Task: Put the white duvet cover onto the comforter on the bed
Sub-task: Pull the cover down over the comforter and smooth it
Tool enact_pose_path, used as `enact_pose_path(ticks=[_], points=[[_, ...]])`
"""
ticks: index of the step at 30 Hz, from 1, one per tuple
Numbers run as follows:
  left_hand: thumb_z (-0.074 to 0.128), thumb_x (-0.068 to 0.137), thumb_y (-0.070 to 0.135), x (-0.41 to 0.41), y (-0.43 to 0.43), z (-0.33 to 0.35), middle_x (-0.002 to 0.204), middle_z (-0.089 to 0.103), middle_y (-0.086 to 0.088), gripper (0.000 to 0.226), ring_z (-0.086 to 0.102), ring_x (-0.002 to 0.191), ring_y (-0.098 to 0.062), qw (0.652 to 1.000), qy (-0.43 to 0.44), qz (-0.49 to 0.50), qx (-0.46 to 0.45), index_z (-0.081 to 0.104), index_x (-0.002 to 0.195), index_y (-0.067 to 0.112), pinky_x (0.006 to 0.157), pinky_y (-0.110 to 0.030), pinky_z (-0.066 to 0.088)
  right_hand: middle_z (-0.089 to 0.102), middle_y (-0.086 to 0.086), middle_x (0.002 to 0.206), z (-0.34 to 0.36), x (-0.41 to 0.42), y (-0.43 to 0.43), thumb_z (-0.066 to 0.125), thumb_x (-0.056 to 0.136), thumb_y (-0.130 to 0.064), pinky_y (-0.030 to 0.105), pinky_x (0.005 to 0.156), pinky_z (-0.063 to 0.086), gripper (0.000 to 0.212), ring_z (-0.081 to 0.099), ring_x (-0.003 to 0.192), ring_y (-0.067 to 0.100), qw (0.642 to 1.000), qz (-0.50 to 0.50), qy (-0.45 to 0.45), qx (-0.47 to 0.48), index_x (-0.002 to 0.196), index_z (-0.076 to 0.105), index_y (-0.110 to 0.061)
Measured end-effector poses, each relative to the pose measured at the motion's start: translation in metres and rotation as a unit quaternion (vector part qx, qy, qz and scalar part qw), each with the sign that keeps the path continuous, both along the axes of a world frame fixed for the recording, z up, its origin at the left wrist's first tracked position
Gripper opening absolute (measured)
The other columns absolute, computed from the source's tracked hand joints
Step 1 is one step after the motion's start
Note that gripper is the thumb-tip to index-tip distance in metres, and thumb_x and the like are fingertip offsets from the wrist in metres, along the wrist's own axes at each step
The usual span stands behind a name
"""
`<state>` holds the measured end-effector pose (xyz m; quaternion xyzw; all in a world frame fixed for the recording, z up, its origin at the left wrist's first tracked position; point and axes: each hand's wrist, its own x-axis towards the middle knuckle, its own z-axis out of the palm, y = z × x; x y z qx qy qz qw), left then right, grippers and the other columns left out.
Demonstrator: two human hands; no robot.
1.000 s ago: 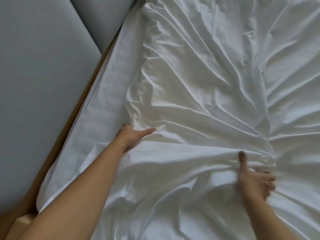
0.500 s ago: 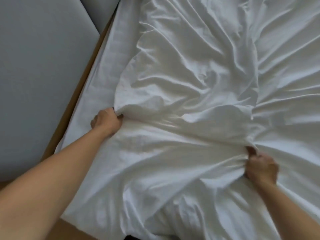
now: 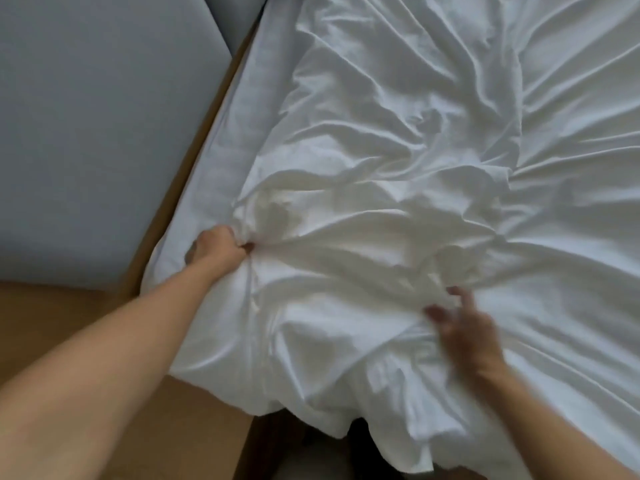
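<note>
With the left hand [image 3: 218,249] fisted round a bunch of the crumpled white cotton duvet cover [image 3: 381,150] spread over the bed [image 3: 225,133], and the blurred right hand [image 3: 464,327] splayed open, gripping nothing — a one-sided tug may well drag the cover askew.

We see two grey padded panels [image 3: 86,133] filling the upper left, meeting at a slanted seam. A brown wooden strip [image 3: 191,161] runs along their right edge, joining the wooden floor [image 3: 52,306] at lower left.
</note>
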<state>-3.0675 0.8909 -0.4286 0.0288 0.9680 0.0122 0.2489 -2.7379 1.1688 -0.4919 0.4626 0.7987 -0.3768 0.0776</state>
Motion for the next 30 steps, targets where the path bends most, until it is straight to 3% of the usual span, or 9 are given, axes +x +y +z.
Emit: enact_pose_path(ticks=[3,6,9,14,20,22,24,26,30], points=[[0.077,0.079,0.058,-0.007,-0.018,0.014,0.126,0.065,-0.021,0.068,0.062,0.113,-0.042,0.998,0.050,0.028,-0.011,0.061,0.125,0.011,0.086,-0.043,0.052,0.069,0.032,0.096,0.018,0.067,0.076,0.069,0.093,-0.032,0.042,0.072,0.045,0.021,0.065,0.088,0.047,0.990,-0.047,-0.101,0.092,0.104,0.058,-0.017],[0.080,0.065,0.071,0.015,-0.014,0.008,0.140,0.052,-0.020,0.106,0.053,0.125,-0.043,0.999,-0.003,0.030,-0.015,0.042,0.141,0.007,0.092,-0.046,0.046,0.066,0.030,0.106,0.041,0.075,0.084,0.068,0.092,-0.045,0.051,0.083,0.052,0.034,0.063,0.096,0.047,0.972,-0.092,-0.183,0.114,0.104,0.060,-0.014],[0.085,0.041,0.081,0.035,-0.030,0.005,0.150,0.044,-0.016,0.146,0.047,0.133,-0.040,0.992,-0.113,0.054,0.002,0.028,0.153,0.007,0.107,-0.051,0.044,0.057,0.029,0.119,0.053,0.026,0.024,0.071,0.086,-0.056,0.055,0.093,0.044,0.062,0.056,0.110,0.048,0.967,-0.060,-0.069,0.238,0.120,0.057,-0.007],[0.093,0.042,0.069,0.043,-0.102,0.018,0.135,0.060,-0.005,0.122,0.060,0.117,-0.029,0.965,-0.247,0.079,0.038,0.050,0.143,0.016,0.106,-0.048,0.047,0.063,0.015,0.103,0.038,-0.026,-0.125,0.053,0.081,-0.078,0.046,0.075,0.051,0.074,0.062,0.093,0.038,0.934,0.283,-0.015,0.220,0.106,0.061,-0.009],[0.077,0.085,0.048,0.053,-0.119,-0.004,0.122,0.066,-0.005,0.060,0.062,0.111,-0.031,0.968,-0.153,0.095,0.174,0.059,0.133,0.016,0.097,-0.044,0.050,0.064,0.017,0.063,0.014,-0.008,-0.109,0.058,0.090,-0.057,0.043,0.049,0.049,0.049,0.065,0.059,0.042,0.940,0.308,0.043,0.141,0.072,0.053,-0.011],[0.074,0.084,0.054,0.044,-0.118,-0.003,0.122,0.066,-0.008,0.063,0.061,0.112,-0.034,0.985,-0.094,0.066,0.132,0.059,0.130,0.013,0.086,-0.039,0.047,0.061,0.016,0.055,0.022,0.016,-0.088,0.051,0.094,-0.053,0.039,0.041,0.046,0.049,0.062,0.047,0.039,0.933,0.302,0.074,0.181,0.066,0.060,-0.014],[0.078,0.071,0.069,0.038,-0.124,0.003,0.130,0.061,-0.008,0.091,0.059,0.116,-0.034,0.989,-0.070,0.088,0.098,0.050,0.134,0.009,0.087,-0.040,0.048,0.072,0.012,0.074,0.038,0.047,-0.061,0.041,0.095,-0.062,0.037,0.058,0.050,0.052,0.069,0.066,0.035,0.959,0.238,-0.002,0.152,0.079,0.073,-0.024],[0.084,0.052,0.078,0.037,-0.133,0.010,0.136,0.056,-0.004,0.119,0.058,0.121,-0.030,0.978,-0.144,0.108,0.106,0.042,0.141,0.011,0.096,-0.043,0.051,0.073,0.007,0.082,0.051,0.067,-0.050,0.030,0.092,-0.077,0.038,0.066,0.050,0.062,0.067,0.074,0.033,0.971,0.177,-0.064,0.150,0.080,0.071,-0.032],[0.099,0.041,0.061,0.041,-0.155,0.016,0.133,0.063,0.008,0.110,0.061,0.121,-0.018,0.912,-0.380,0.011,0.155,0.053,0.136,0.030,0.104,-0.043,0.051,0.057,0.001,0.087,0.048,0.036,-0.115,0.043,0.079,-0.088,0.035,0.061,0.045,0.070,0.054,0.072,0.022,0.943,0.251,-0.006,0.218,0.088,0.059,-0.020]])
